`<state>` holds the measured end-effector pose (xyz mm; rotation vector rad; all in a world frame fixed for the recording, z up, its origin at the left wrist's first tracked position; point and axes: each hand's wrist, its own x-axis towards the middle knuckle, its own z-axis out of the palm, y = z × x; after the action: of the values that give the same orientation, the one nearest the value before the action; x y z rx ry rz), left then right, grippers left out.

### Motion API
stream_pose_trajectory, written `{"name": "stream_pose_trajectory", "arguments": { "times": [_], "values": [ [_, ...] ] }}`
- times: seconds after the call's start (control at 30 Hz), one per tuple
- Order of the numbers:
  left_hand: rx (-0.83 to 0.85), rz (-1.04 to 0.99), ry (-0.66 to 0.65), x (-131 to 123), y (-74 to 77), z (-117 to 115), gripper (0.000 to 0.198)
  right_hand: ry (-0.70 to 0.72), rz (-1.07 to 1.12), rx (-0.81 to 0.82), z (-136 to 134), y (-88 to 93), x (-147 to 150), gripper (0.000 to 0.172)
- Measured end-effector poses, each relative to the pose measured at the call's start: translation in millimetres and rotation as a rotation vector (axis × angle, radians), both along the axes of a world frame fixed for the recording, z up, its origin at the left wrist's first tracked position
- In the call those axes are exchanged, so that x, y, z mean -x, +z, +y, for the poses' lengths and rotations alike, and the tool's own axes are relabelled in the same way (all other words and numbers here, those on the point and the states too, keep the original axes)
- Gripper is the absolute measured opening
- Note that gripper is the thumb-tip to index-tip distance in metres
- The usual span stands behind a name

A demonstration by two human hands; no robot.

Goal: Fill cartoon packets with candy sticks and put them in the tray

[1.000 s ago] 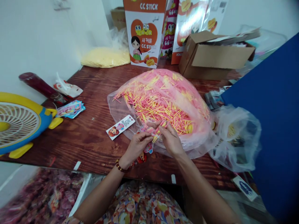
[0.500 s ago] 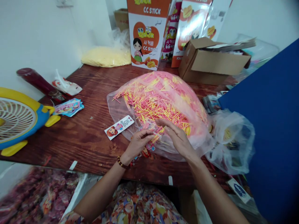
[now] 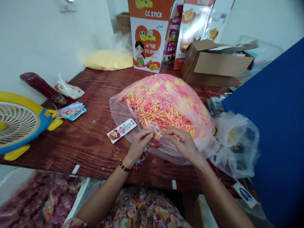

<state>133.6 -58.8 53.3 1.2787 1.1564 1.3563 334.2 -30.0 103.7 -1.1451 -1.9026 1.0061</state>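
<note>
My left hand [image 3: 139,144] pinches one side of a small clear plastic packet [image 3: 158,136] with a few pink and yellow sticks in it. On its other side, the thumb and fingers of my right hand [image 3: 182,143] are closed on the packet's edge. Just beyond both hands lies a large clear bag [image 3: 190,104], its mouth spread, full of thin pink and yellow sticks [image 3: 156,109]. Below the packet, crumpled clear wrapping with a small printed picture shows, partly hidden by my left hand. A printed card [image 3: 121,130] with a cartoon girl lies left of the bag.
On the wooden table [image 3: 95,104] a yellow-and-blue fan [image 3: 45,118], a dark red bottle [image 3: 42,87], tissues [image 3: 70,90] and cards [image 3: 72,110] stand left. Cartons [image 3: 148,41] and an open cardboard box [image 3: 211,63] are behind. A knotted plastic bag [image 3: 237,142] and blue panel [image 3: 277,126] border the right.
My right hand has gone from flat, extended fingers to a pinch on the packet. My left hand keeps its hold, and the packet is now stretched between both hands.
</note>
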Motion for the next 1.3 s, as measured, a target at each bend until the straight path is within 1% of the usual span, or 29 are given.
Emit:
{"name": "stream_pose_trajectory", "arguments": {
  "times": [0.07,0.13,0.23,0.27,0.33,0.4,0.47,0.53,0.57,0.6,0.7,0.73,0.8,0.87,0.97,1.03,1.2,1.3],
  "values": [
    [-0.039,0.015,0.015,0,2.0,0,0.02,0.011,0.05,0.043,3,0.4,2,0.02],
    [-0.027,0.004,0.013,1,2.9,0,0.019,-0.015,0.13,0.107,6,-2.0,4,0.02],
    [0.101,-0.129,0.005,4,2.1,3,0.025,0.001,0.288,0.271,12,-8.8,8,0.02],
    [0.167,-0.183,-0.028,5,1.8,4,0.029,-0.003,0.336,0.315,13,-11.3,11,0.021],
    [0.296,-0.251,-0.155,6,1.7,6,0.037,-0.052,0.403,0.346,14,-16.3,16,0.023],
    [0.37,-0.274,-0.251,5,2.4,7,0.038,-0.091,0.433,0.358,16,-21.2,21,0.024],
    [0.389,-0.282,-0.247,4,3.1,7,0.035,-0.103,0.447,0.393,18,-26.0,24,0.025],
    [0.383,-0.282,-0.178,3,2.5,7,0.034,-0.103,0.424,0.389,19,-30.9,24,0.027],
    [0.376,-0.277,-0.145,4,1.6,7,0.033,-0.106,0.374,0.339,19,-33.5,23,0.027],
    [0.367,-0.272,-0.12,5,0.4,7,0.032,-0.111,0.285,0.254,19,-36.5,21,0.026],
    [0.353,-0.27,-0.059,11,-3.8,8,0.03,-0.124,-0.139,-0.06,14,-49.6,16,0.025],
    [0.356,-0.273,-0.039,13,-4.8,8,0.031,-0.127,-0.283,-0.138,11,-56.0,16,0.025],
    [0.369,-0.282,-0.003,17,-5.9,8,0.033,-0.127,-0.505,-0.238,4,-71.0,20,0.027],
    [0.381,-0.296,0.034,20,-5.8,8,0.034,-0.108,-0.651,-0.298,0,-86.5,27,0.031],
    [0.389,-0.335,0.066,23,-5.6,9,0.034,-0.044,-0.786,-0.339,0,-102.6,39,0.038],
    [0.39,-0.357,0.074,25,-6.7,10,0.034,-0.002,-0.833,-0.354,6,-106.2,45,0.041],
    [0.375,-0.367,0.153,38,-10.7,14,0.033,0.058,-0.863,-0.422,32,-102.1,52,0.045],
    [0.356,-0.332,0.211,49,-9.5,18,0.033,0.045,-0.855,-0.432,45,-99.6,53,0.044]
  ]
}}
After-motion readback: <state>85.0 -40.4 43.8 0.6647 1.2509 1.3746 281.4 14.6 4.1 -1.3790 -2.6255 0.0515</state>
